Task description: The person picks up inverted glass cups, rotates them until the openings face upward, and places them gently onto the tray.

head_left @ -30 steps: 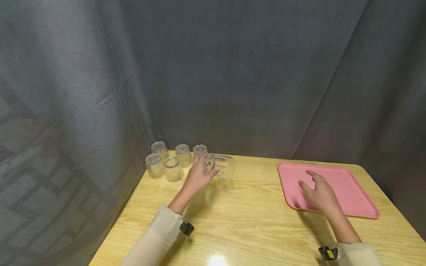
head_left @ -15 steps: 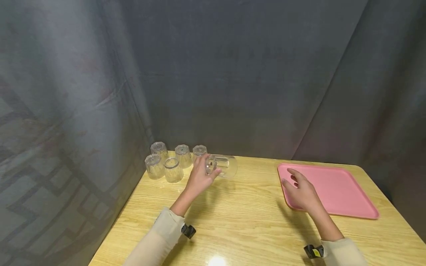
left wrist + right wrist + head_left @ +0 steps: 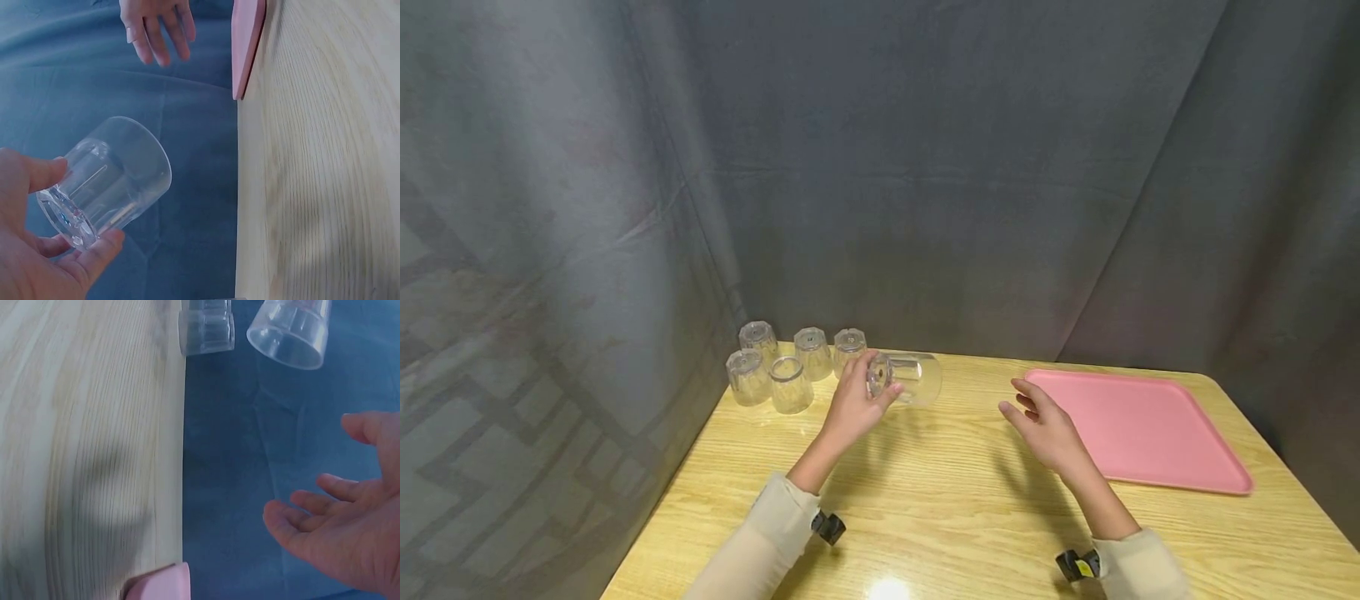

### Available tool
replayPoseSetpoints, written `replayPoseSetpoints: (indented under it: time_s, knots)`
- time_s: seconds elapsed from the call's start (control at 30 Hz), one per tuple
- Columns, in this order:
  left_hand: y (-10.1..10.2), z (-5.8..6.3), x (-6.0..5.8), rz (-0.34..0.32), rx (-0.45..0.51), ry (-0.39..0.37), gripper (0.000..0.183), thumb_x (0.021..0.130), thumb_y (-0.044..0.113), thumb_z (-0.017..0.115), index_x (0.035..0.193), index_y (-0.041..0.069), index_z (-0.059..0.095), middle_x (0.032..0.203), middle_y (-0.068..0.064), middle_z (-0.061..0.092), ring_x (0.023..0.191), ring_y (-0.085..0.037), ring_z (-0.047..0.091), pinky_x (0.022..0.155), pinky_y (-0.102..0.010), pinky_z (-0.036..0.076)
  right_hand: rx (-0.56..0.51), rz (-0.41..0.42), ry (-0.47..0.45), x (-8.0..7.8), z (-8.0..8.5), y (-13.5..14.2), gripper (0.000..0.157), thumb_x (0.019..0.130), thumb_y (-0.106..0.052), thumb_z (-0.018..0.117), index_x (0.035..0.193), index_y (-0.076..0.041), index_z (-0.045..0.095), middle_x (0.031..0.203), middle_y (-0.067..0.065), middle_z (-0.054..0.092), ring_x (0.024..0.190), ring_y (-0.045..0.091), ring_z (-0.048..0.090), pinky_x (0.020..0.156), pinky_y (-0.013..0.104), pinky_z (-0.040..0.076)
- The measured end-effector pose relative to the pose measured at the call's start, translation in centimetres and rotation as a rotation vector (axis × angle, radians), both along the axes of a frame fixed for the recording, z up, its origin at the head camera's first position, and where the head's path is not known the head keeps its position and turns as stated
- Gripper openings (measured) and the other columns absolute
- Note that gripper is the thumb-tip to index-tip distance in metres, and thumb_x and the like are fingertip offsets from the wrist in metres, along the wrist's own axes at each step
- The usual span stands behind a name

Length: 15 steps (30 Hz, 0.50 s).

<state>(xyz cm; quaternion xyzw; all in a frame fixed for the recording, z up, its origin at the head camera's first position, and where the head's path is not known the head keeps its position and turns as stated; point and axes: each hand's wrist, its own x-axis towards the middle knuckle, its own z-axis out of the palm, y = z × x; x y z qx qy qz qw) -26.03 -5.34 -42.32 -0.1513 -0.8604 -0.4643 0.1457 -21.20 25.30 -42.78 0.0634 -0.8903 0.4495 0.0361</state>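
My left hand grips a clear drinking glass by its base end, above the table. The glass lies tipped on its side, its mouth toward the right. In the left wrist view, thumb and fingers pinch the thick base of the glass. My right hand hovers over the table just left of the pink tray, fingers spread and slightly bent, holding nothing. In the right wrist view, the mouth of the held glass points toward the right hand, with a gap between them.
Several clear glasses stand upside down in a cluster at the table's back left. A pink tray lies at the right on the wooden table. Grey curtains hang behind and at the left side.
My right hand has moved left, from above the tray to beside its left edge. The left hand, still gripping the glass, has shifted slightly to the right.
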Motion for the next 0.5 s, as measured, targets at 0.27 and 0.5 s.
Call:
replayPoseSetpoints:
  time_s: [0.27,0.5]
  knots:
    - [0.5,0.2,0.2,-0.027,0.049,-0.004,0.07,0.091,0.028,0.076,0.145,-0.004,0.045,0.127,-0.023,0.053,0.111,-0.036,0.057,0.09,-0.051,0.053,-0.074,0.021,-0.03,0.1,0.3,-1.2,0.075,0.103,-0.049,0.053,0.157,-0.003,0.029,0.161,0.023,0.031,0.143,0.047,0.036,0.11,0.061,0.038]
    - [0.8,0.5,0.5,-0.067,0.108,-0.031,0.067,0.092,0.026,0.075,0.145,-0.002,0.044,0.13,-0.021,0.052,0.113,-0.033,0.057,0.086,-0.041,0.059,-0.14,0.046,-0.027,0.0,0.6,-2.3,0.072,0.104,-0.044,0.055,0.157,-0.003,0.03,0.159,0.023,0.035,0.143,0.045,0.038,0.11,0.061,0.038]
